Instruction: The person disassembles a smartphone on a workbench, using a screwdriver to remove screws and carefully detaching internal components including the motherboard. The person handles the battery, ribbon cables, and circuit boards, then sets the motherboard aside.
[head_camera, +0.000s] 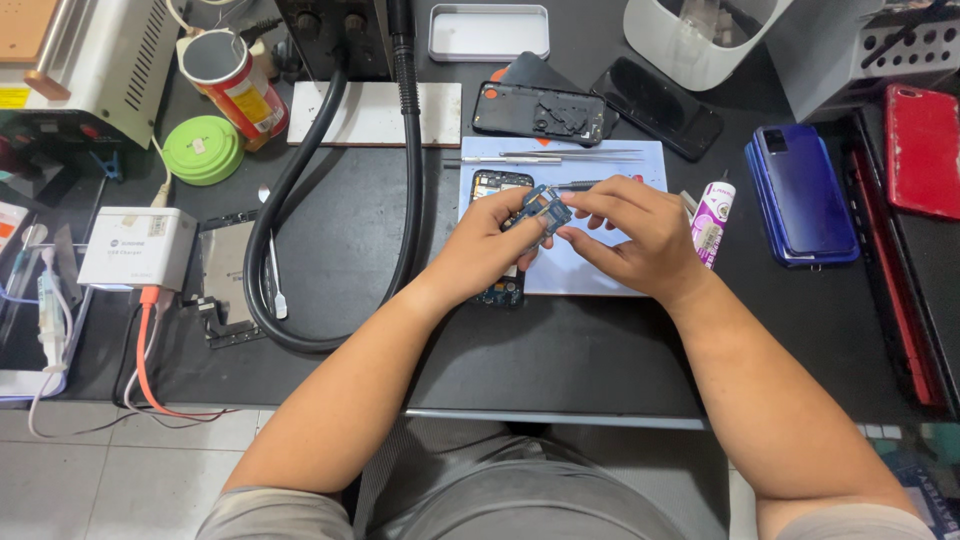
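Centrally, the left hand (480, 250) and right hand (632, 232) together pinch one small circuit board (545, 208); one opened phone (500, 240) beneath lies mostly hidden.

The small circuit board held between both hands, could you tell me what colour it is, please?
The circuit board is blue, seen best in the head view.

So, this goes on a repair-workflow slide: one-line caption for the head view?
Left hand and right hand hold a small blue circuit board above an opened phone.
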